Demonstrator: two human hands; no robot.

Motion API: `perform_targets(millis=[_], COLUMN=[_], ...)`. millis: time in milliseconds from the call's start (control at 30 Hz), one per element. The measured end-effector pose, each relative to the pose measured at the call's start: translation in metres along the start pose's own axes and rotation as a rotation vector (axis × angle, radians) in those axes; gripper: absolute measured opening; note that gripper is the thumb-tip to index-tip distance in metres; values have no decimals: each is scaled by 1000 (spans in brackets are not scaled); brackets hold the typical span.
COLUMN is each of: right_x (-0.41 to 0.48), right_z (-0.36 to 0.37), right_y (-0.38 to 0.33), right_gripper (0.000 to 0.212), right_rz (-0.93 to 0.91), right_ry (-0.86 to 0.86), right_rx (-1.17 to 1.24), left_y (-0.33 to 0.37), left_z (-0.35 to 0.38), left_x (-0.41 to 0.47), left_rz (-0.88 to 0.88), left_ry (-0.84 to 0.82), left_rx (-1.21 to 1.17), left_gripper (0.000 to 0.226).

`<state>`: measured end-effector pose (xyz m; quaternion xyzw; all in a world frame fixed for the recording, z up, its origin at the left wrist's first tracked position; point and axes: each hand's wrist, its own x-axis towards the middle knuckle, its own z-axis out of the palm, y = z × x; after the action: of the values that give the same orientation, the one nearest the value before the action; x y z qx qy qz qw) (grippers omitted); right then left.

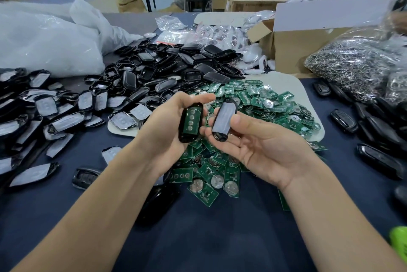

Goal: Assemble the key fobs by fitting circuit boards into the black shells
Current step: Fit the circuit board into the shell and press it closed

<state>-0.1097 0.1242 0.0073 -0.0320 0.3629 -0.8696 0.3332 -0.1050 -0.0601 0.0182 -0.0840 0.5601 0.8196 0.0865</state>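
Head view, looking down, and both hands are up over the dark blue table (pixel 198 238); the left hand (pixel 167 135) has its fingers curled round a black shell (pixel 186 138), open side up, with a green circuit board (pixel 191 117) seated inside it, a column of round pads showing; the right hand (pixel 264 150) pinches a second shell half (pixel 223 122), thumb on its edge, fingers underneath, grey film-covered face turned up; the two pieces sit just beside each other with a narrow gap between, both tilted; right below the hands a loose heap of circuit boards (pixel 259 102) spills off a pale mat (pixel 293 86), many carrying coin cells; behind that, a pile of empty black shells (pixel 167 67); out left, film-faced shell halves (pixel 44 106) lie scattered on the cloth; on the right, dark closed fobs (pixel 374 128) lie beside a clear bag of metal rings (pixel 356 67); a cardboard box (pixel 297 51) stands at the back, and a big white plastic bag (pixel 44 38) slumps back left
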Motion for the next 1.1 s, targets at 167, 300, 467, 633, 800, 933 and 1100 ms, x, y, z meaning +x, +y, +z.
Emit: perform_targets(millis=[167,300,467,633,800,933,1100], right_x=[-1,1,4,8,8,9,9], right_z=[1,-1,0,2,1,2,4], right_y=[1,0,4,10,10,14,18], right_gripper=[26,38,40,49,53,60,28], right_rz=[-41,-117,-206,-249,-274,-330,-381], right_ry=[28,131,255,317,321,351,360], right_rx=[52,-14,-208,-309,-334,-394,-503], left_y=[2,3,5,5,0,-4,-13], left_z=[-3,-1,-1,2,5,10,15], left_x=[-1,-3,-7,-9,-7,-8,-8], left_rz=[42,85,103,129,199,299,378], left_ry=[72,75,80,28,79,107,154], left_rx=[79,103,252,149,180,289,447], left_gripper=[51,55,53,40,39,40,44])
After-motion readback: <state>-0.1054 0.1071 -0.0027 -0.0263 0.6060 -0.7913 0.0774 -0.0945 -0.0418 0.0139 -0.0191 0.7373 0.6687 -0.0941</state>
